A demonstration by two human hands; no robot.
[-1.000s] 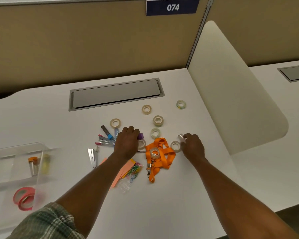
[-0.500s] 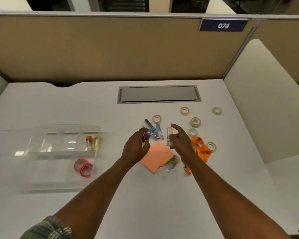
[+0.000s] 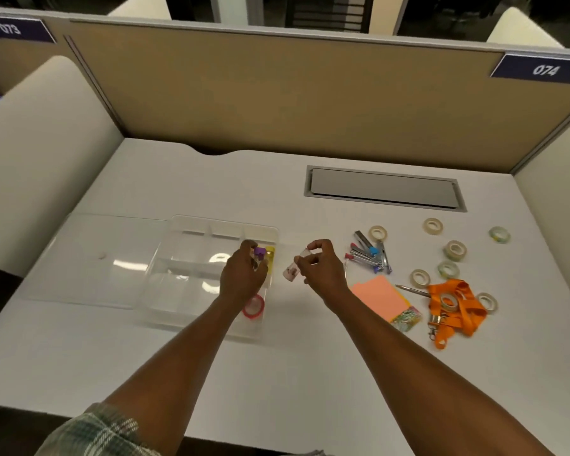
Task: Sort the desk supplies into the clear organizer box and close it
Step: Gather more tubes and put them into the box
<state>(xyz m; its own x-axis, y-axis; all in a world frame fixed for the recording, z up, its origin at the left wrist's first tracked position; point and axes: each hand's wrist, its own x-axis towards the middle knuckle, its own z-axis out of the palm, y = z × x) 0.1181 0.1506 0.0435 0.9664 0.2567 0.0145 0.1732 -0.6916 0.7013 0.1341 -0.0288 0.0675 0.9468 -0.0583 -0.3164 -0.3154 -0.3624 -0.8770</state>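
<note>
Left grip (image 3: 242, 278) curled round purple-capped vial (image 3: 259, 254) over clear organizer box (image 3: 185, 246), left half of table (image 3: 277, 357). Right grip (image 3: 323, 273) pinches clear vial (image 3: 292, 272) just beside box. Inside: yellow-capped vial (image 3: 270, 253), pink tape roll (image 3: 254, 309).

Wide bare desk (image 3: 293, 373) front; organizer box (image 3: 224, 222) left, staplers (image 3: 371, 255), tape rolls (image 3: 454, 250), lanyard (image 3: 468, 307) right.

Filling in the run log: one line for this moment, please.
left hand: holds purple-cap vial over box | right hand: pinches clear vial right of box | lid: open

Blue partition sign (image 3: 542, 70) reads "074"; another blue sign (image 3: 12, 28) reads "073".
</note>
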